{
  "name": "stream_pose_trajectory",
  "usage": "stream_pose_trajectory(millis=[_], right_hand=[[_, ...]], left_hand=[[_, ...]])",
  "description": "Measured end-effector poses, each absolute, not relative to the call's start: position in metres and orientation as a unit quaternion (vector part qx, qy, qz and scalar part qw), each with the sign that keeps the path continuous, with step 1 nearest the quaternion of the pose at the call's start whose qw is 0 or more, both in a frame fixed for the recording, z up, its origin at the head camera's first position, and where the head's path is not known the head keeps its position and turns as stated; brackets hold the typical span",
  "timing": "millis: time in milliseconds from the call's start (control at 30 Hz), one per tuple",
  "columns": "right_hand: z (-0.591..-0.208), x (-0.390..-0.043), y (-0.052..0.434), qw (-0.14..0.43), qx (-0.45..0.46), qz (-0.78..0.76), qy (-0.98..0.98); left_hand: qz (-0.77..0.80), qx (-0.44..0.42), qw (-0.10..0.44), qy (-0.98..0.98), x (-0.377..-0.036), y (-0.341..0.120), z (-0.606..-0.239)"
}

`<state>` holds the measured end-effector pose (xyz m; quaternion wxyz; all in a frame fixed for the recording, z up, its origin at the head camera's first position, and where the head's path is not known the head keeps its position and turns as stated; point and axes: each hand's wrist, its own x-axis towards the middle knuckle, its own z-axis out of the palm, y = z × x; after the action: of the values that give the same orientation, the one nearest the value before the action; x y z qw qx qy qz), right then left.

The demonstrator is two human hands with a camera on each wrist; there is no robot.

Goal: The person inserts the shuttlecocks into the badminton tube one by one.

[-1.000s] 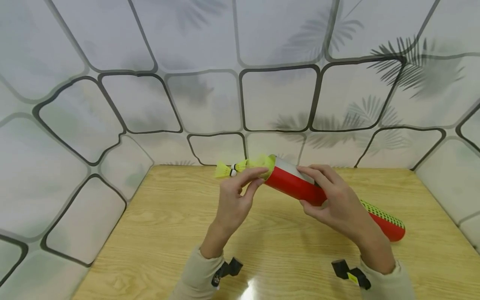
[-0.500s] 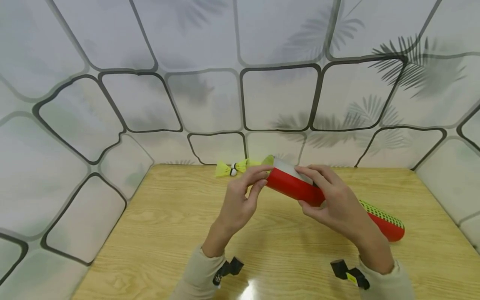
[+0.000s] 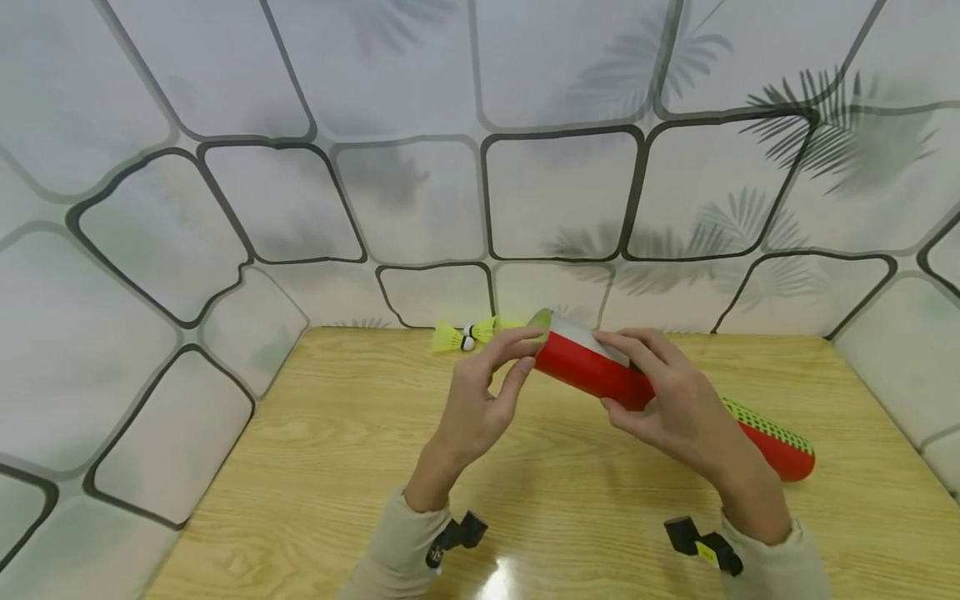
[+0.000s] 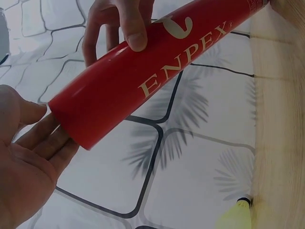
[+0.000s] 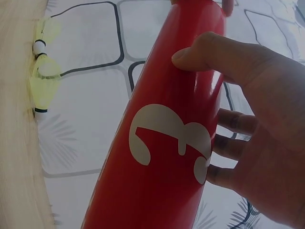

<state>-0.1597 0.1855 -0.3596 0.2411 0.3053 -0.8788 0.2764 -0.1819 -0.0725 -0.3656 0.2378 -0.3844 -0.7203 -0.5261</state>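
Red tube (image 3: pixel 600 375) gripped by right hand (image 3: pixel 675 408); left hand (image 3: pixel 480 400) open, fingertips at its mouth, 10 o'clock. Could slip out if tilted further.

Tube (image 3: pixel 600 375) is bright red with white lettering, green-and-black dotted near one end. Shuttlecocks (image 3: pixel 465 335) neon yellow, table (image 3: pixel 315 467) light woodgrain

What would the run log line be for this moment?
right hand: grips red cardboard shuttlecock tube | left hand: fingers at tube mouth | yellow shuttlecocks: on wooden table
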Motion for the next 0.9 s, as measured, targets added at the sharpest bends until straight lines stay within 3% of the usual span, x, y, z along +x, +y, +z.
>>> stream_pose_trajectory(millis=[533, 900], right_hand=[[-0.353, -0.156, 0.199, 0.25, 0.27, 0.273, -0.889], [-0.351, -0.154, 0.2, 0.257, 0.278, 0.276, -0.883]], left_hand=[[-0.546, -0.256, 0.291, -0.743, -0.221, -0.124, -0.384], [-0.563, -0.169, 0.309, -0.748, -0.259, -0.149, -0.426]])
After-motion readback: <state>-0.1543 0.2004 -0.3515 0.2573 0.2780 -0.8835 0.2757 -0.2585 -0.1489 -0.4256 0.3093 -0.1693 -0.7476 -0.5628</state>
